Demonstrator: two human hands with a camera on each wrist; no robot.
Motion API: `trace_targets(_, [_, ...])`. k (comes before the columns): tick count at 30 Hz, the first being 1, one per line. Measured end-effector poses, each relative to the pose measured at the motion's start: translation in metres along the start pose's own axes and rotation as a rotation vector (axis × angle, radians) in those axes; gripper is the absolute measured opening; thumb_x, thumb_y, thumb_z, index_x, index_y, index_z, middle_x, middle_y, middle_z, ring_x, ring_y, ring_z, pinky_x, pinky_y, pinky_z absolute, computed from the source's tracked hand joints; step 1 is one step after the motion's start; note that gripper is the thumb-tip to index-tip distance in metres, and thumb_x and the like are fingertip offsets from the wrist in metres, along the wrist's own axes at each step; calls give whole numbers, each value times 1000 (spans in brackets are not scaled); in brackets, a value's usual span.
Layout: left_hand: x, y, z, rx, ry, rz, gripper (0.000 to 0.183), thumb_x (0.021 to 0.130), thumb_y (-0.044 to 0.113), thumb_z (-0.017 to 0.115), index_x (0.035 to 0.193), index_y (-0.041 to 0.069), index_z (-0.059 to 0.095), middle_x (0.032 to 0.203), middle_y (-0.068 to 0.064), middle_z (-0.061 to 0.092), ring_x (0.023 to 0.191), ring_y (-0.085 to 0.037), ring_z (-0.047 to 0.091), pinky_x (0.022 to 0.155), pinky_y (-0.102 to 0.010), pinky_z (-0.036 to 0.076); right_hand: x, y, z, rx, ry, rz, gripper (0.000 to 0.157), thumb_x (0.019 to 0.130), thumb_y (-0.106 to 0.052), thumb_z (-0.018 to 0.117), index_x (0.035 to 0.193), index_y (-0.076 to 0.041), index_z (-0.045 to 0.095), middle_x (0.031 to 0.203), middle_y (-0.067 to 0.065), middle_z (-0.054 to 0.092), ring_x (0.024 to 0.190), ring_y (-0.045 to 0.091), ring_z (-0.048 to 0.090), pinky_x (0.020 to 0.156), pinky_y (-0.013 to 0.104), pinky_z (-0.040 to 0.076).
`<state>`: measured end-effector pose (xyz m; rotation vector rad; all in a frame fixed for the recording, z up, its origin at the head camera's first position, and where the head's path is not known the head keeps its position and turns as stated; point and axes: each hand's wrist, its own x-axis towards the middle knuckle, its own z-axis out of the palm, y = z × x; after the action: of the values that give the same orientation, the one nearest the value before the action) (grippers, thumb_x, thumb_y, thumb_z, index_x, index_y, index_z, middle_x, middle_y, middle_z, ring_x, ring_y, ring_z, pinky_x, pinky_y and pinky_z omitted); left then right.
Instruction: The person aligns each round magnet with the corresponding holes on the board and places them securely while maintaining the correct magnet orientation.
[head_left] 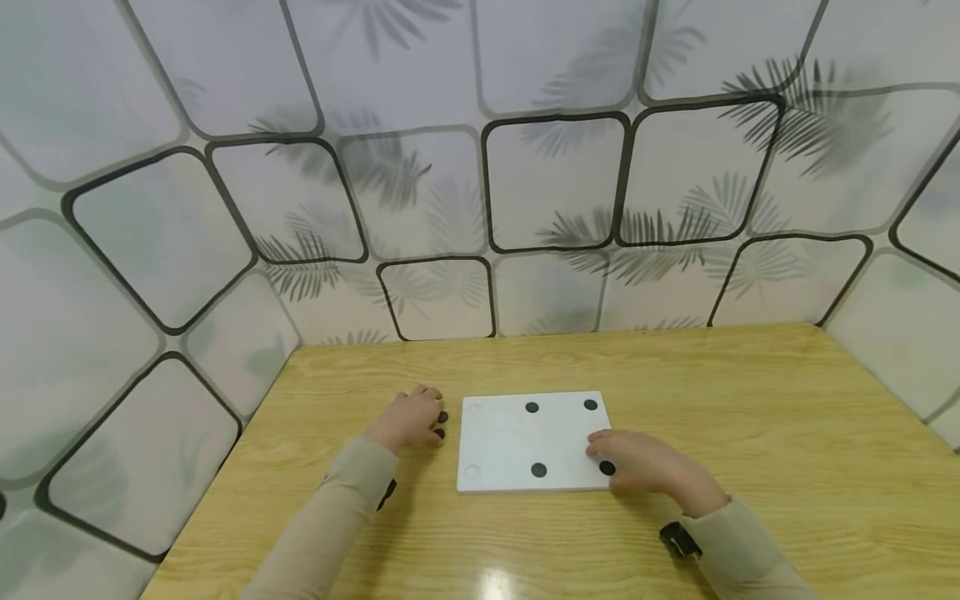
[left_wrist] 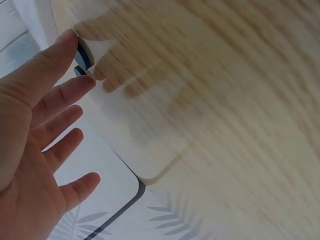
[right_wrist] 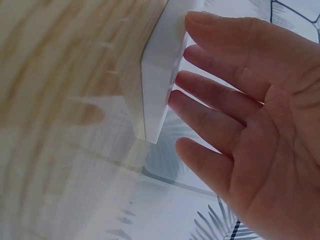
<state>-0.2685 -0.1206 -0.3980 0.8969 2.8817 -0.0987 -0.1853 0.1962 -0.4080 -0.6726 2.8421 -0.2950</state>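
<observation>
A white rectangular board [head_left: 498,442] lies on the table. Several black discs sit on it, among them one disc [head_left: 538,470] at the near middle and another disc [head_left: 607,468] beside my right hand. Two pale round marks show at its left end. My left hand [head_left: 408,421] is left of the board, with two loose black discs, one disc [head_left: 442,417] farther and one disc [head_left: 439,433] nearer, at its fingertips. In the left wrist view the thumb touches one dark disc [left_wrist: 84,56]. My right hand [right_wrist: 250,100] rests its nearly straight fingers on the board's right part.
The wooden table [head_left: 750,417] reaches back to a patterned wall [head_left: 555,183], with more of that covering at both sides. Glare shows at the table's near middle. A dark strap [head_left: 679,540] is on the right wrist.
</observation>
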Motion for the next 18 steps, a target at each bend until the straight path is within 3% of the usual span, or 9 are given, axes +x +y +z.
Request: trace_targets(18, [0,0,7,51,18,-44,29,70,37,55,51,18,45,116,-7,35,107,-24,26,80,-48,26,1,-1,1,15,-19,0,42,62,-7,60,102,-6,52,113,7,42,104,23,35,86,36,26])
